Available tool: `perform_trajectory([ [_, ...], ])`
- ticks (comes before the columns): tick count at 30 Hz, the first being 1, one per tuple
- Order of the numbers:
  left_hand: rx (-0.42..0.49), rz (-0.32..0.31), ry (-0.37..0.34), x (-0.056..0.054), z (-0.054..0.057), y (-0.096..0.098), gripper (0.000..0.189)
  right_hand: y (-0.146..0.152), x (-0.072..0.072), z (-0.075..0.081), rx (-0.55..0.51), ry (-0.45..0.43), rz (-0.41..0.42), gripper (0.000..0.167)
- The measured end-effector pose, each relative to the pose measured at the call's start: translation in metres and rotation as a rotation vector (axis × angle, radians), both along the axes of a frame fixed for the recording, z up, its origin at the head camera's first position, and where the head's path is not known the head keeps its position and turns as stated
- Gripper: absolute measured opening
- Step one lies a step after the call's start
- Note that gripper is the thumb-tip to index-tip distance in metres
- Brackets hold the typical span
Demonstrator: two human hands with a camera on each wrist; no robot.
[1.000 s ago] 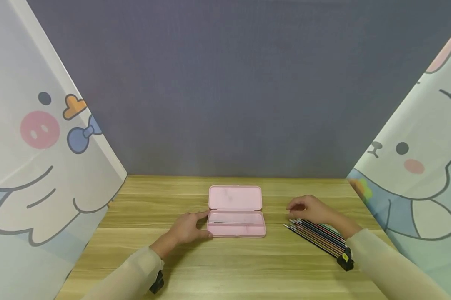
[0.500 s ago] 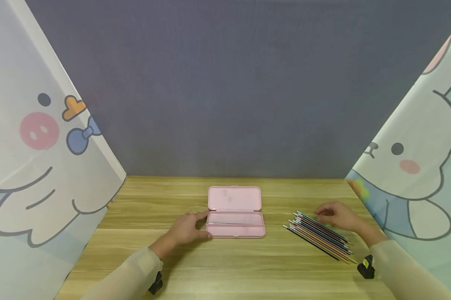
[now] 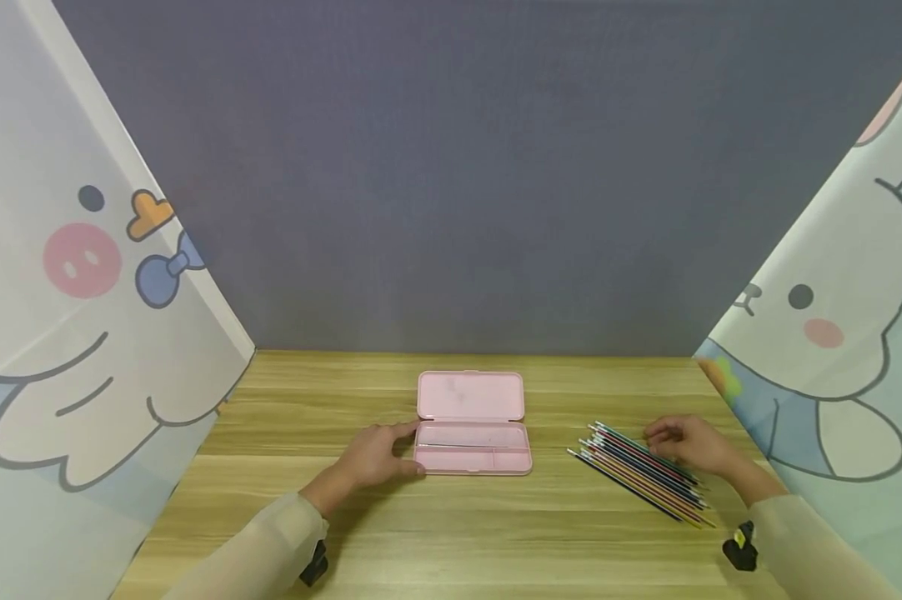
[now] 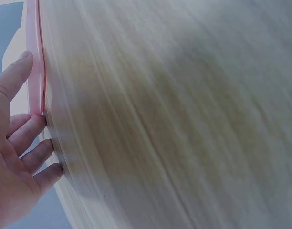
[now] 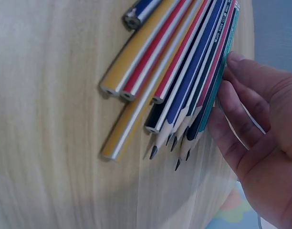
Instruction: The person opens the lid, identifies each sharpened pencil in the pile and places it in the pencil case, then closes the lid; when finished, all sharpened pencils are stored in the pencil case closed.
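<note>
A pink pencil case (image 3: 469, 396) lies with its lid laid back, and dividers split its tray. A thin line, perhaps a slim rod, crosses the upper compartment. My left hand (image 3: 373, 456) rests at the case's left end, thumb at the front corner and forefinger near the hinge; in the left wrist view the thumb lies against the pink wall. Right of the case several pencils (image 3: 638, 472) lie in a slanted bunch, yellow, red, blue, black and green. My right hand (image 5: 265, 114) is at the bunch's outer side, thumb and loosely bent fingers against a green pencil (image 5: 217, 90).
The wooden table (image 3: 451, 533) meets a grey panel (image 3: 451, 183) at the back. White cartoon-printed panels (image 3: 106, 250) stand at both sides. Dark wrist devices (image 3: 739, 546) sit under both sleeves. Some pencils have sharpened points, others flat ends.
My right hand has moved right from above the pencils' far ends to the bunch's right side, uncovering the pencils. My left hand and the pencil case have stayed put.
</note>
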State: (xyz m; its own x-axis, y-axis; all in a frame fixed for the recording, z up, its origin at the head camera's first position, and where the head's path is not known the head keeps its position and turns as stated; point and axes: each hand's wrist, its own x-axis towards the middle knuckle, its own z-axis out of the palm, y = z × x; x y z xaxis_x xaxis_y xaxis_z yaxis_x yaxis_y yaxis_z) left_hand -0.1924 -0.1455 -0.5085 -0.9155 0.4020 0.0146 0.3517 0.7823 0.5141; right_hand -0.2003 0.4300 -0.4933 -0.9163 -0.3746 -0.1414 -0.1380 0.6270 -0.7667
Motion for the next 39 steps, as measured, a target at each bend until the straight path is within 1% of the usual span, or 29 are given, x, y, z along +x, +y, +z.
perform_trajectory([
  [4, -0.004, 0.001, 0.008, 0.0, -0.001, 0.0, 0.085, 0.0, 0.0, -0.001, -0.003, 0.011, 0.005, 0.031],
  [8, 0.0, 0.002, 0.007, 0.0, -0.002, 0.0, 0.085, -0.002, -0.001, -0.001, 0.021, 0.041, 0.015, 0.03],
  [10, -0.001, 0.004, 0.005, 0.0, -0.002, 0.0, 0.085, -0.003, -0.002, -0.001, 0.044, 0.071, 0.022, 0.027],
  [15, -0.001, 0.005, 0.003, 0.0, -0.003, 0.0, 0.085, -0.006, -0.004, 0.0, 0.126, 0.172, 0.069, 0.02],
  [20, -0.013, 0.007, 0.014, -0.001, -0.003, 0.0, 0.086, -0.007, -0.007, -0.002, 0.198, 0.227, 0.081, 0.015],
  [23, -0.019, 0.009, 0.018, -0.002, -0.003, 0.0, 0.086, -0.006, -0.009, -0.004, 0.218, 0.255, 0.09, 0.013],
  [25, -0.024, 0.01, 0.019, -0.002, -0.003, 0.0, 0.086, -0.006, -0.009, -0.004, 0.214, 0.263, 0.103, 0.012],
  [28, -0.015, 0.004, 0.012, 0.0, -0.002, 0.0, 0.085, -0.007, -0.01, -0.004, 0.203, 0.307, 0.125, 0.008],
  [31, 0.003, -0.007, 0.012, 0.002, 0.0, 0.0, 0.083, -0.012, -0.013, 0.001, 0.198, 0.348, 0.141, 0.009],
  [34, 0.019, -0.024, 0.019, 0.001, 0.001, 0.0, 0.082, -0.022, -0.018, 0.011, 0.204, 0.375, 0.152, 0.01],
  [39, 0.023, -0.039, 0.035, -0.002, 0.0, 0.001, 0.082, -0.053, -0.03, 0.032, 0.229, 0.342, 0.174, 0.012],
])
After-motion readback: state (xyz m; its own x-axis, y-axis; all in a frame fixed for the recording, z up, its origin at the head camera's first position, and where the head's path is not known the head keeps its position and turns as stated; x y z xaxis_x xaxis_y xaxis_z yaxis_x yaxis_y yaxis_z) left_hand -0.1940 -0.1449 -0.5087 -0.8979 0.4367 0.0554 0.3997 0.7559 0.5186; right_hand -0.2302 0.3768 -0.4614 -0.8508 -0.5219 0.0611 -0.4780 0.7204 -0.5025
